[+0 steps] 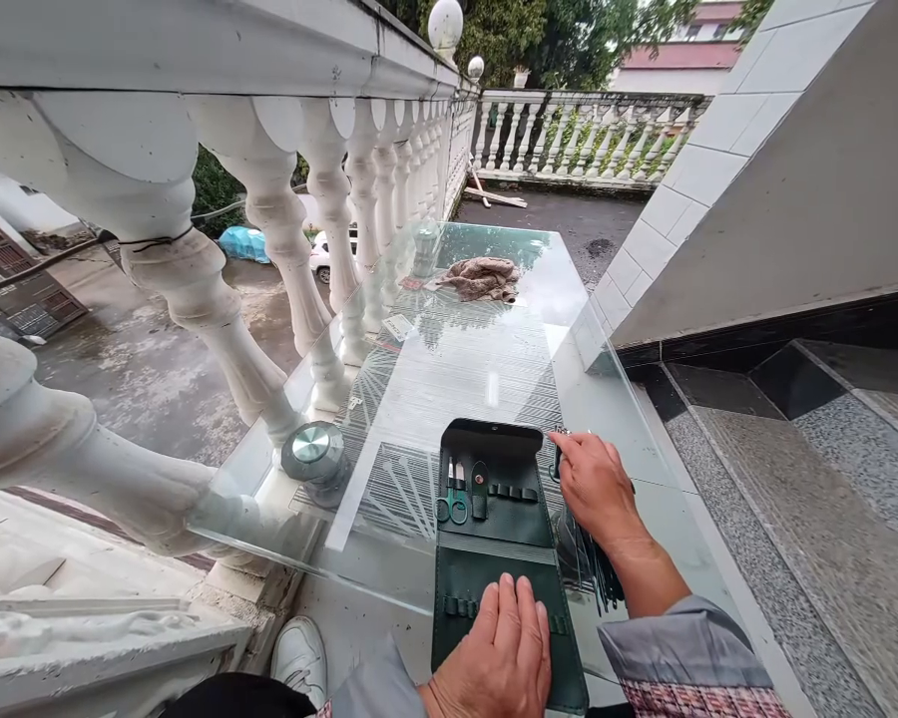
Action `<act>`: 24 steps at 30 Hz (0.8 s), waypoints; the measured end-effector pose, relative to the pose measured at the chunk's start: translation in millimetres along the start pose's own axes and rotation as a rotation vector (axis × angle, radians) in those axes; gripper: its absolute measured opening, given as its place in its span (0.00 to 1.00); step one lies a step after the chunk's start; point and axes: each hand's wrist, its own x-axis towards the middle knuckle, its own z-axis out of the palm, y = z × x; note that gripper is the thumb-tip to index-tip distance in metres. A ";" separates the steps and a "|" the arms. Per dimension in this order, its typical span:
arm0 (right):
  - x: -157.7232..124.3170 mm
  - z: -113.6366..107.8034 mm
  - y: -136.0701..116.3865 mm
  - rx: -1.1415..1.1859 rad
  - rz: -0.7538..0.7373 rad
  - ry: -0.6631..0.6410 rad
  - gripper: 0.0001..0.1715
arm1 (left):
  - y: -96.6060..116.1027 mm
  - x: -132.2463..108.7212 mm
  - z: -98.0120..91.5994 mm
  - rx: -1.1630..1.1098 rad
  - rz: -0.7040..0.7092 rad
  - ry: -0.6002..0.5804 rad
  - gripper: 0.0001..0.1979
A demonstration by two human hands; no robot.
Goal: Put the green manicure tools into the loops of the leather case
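Observation:
An open dark green tool case [494, 519] lies on a glass table [449, 369] in front of me. Small scissors [453, 504] and a couple of other small tools sit in its elastic loops. My left hand [498, 653] lies flat on the near flap of the case, fingers stretched out. My right hand [595, 484] rests at the case's right edge, fingers curled around a small metal tool that I cannot make out. Several thin metal tools [595, 573] lie on the glass under my right forearm.
A white stone balustrade [284, 229] runs along the table's left side. A crumpled brownish cloth [485, 277] lies at the far end of the glass. A round metal table fitting [312, 451] sits at the near left. Tiled steps [793, 439] rise on the right.

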 end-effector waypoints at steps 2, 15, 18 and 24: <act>0.8 0.3 0.9 0.001 0.004 -0.005 0.21 | -0.2 0.3 0.1 -0.005 -0.007 0.010 0.20; -6.6 -11.5 -0.2 0.099 0.005 -0.006 0.14 | -0.3 1.4 -1.8 -0.022 -0.027 0.007 0.20; -7.6 -11.9 -5.8 0.054 -0.044 0.006 0.14 | -1.2 1.8 -2.7 -0.015 -0.017 0.005 0.20; -9.5 -26.5 -42.6 0.240 -0.092 0.166 0.11 | -2.1 1.7 -6.7 -0.027 -0.011 -0.033 0.20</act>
